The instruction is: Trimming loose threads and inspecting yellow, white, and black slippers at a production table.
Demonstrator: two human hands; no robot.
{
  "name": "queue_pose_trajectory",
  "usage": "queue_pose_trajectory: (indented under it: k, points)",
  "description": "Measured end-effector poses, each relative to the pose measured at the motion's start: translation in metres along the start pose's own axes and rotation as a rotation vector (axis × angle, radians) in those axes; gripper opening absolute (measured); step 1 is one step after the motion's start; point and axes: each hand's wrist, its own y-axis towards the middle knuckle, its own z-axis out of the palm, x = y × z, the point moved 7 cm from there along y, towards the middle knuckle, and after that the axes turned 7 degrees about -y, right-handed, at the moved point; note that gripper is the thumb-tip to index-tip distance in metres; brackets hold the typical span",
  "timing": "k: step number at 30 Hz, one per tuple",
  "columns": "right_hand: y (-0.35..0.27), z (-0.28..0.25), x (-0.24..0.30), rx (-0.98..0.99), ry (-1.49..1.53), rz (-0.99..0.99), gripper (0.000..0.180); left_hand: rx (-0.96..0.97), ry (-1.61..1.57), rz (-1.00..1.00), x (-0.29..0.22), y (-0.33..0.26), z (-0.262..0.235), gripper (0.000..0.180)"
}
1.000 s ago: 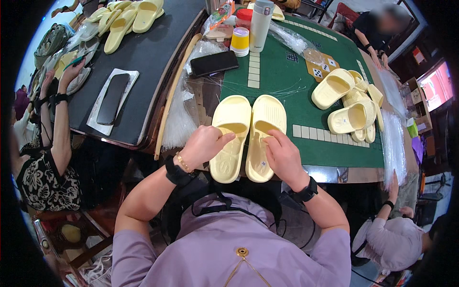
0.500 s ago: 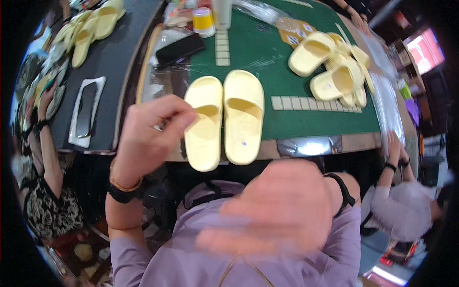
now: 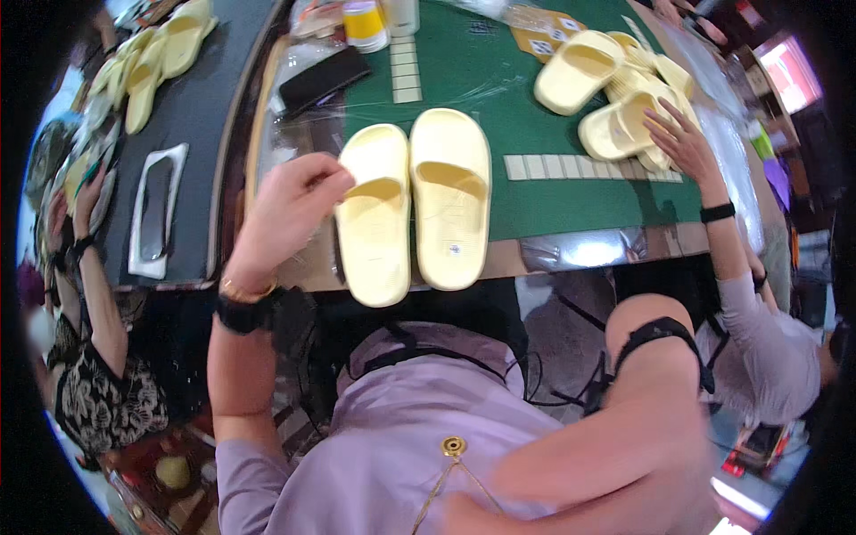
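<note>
Two pale yellow slide sandals lie side by side at the table's near edge, toes pointing away. A small printed label sits inside the heel of the right slide (image 3: pixel 453 209). By the outer edge of the left slide (image 3: pixel 374 263), my left hand (image 3: pixel 299 201) is closed in a pinch at the strap. What its fingertips hold, if anything, cannot be made out. My right hand (image 3: pixel 588 477) is raised close in front of my chest, large and smeared by motion, so its fingers are unclear. A black band circles that wrist.
A co-worker's hand (image 3: pixel 682 147) reaches over a heap of yellow slides (image 3: pixel 615 125) at right. A black phone (image 3: pixel 323 80) and a yellow-and-white cup (image 3: pixel 366 25) stand beyond my slides. Another phone-like object (image 3: pixel 158 209) and more slides (image 3: pixel 183 40) lie on the dark left table.
My right hand has moved down and stays blurred. My left hand keeps its pinch beside the left slide. The co-worker's hand has come over the heap at right. The view has shifted slightly.
</note>
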Motion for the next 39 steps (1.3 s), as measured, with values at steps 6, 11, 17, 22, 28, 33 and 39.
queue_pose_trajectory:
  k: [6,11,17,22,28,33,39]
  points:
    - [0.039,0.013,0.008,-0.114,-0.077,0.141,0.027,-0.166,-0.195,-0.074,0.037,0.027,-0.016,0.022]
    - [-0.006,0.127,-0.073,-0.104,-0.104,0.548,0.035,-0.322,-0.072,-0.089,0.086,0.053,-0.034,0.029]
    - [-0.036,0.175,-0.197,0.105,-0.441,0.824,0.039,-0.368,0.154,-0.181,0.132,0.101,-0.033,0.054]
    - [-0.038,0.183,-0.211,0.114,-0.458,0.873,0.027,-0.376,0.077,-0.231,0.150,0.109,-0.024,0.055]
    - [-0.043,0.180,-0.211,0.084,-0.475,0.877,0.020,-0.435,0.222,-0.132,0.120,0.108,-0.018,0.044]
    - [-0.043,0.181,-0.212,0.063,-0.356,0.869,0.018,-0.454,0.247,-0.052,0.098,0.097,-0.015,0.032]
    - [-0.044,0.182,-0.207,-0.006,-0.262,0.897,0.020,-0.463,0.238,0.033,0.087,0.093,-0.012,0.018]
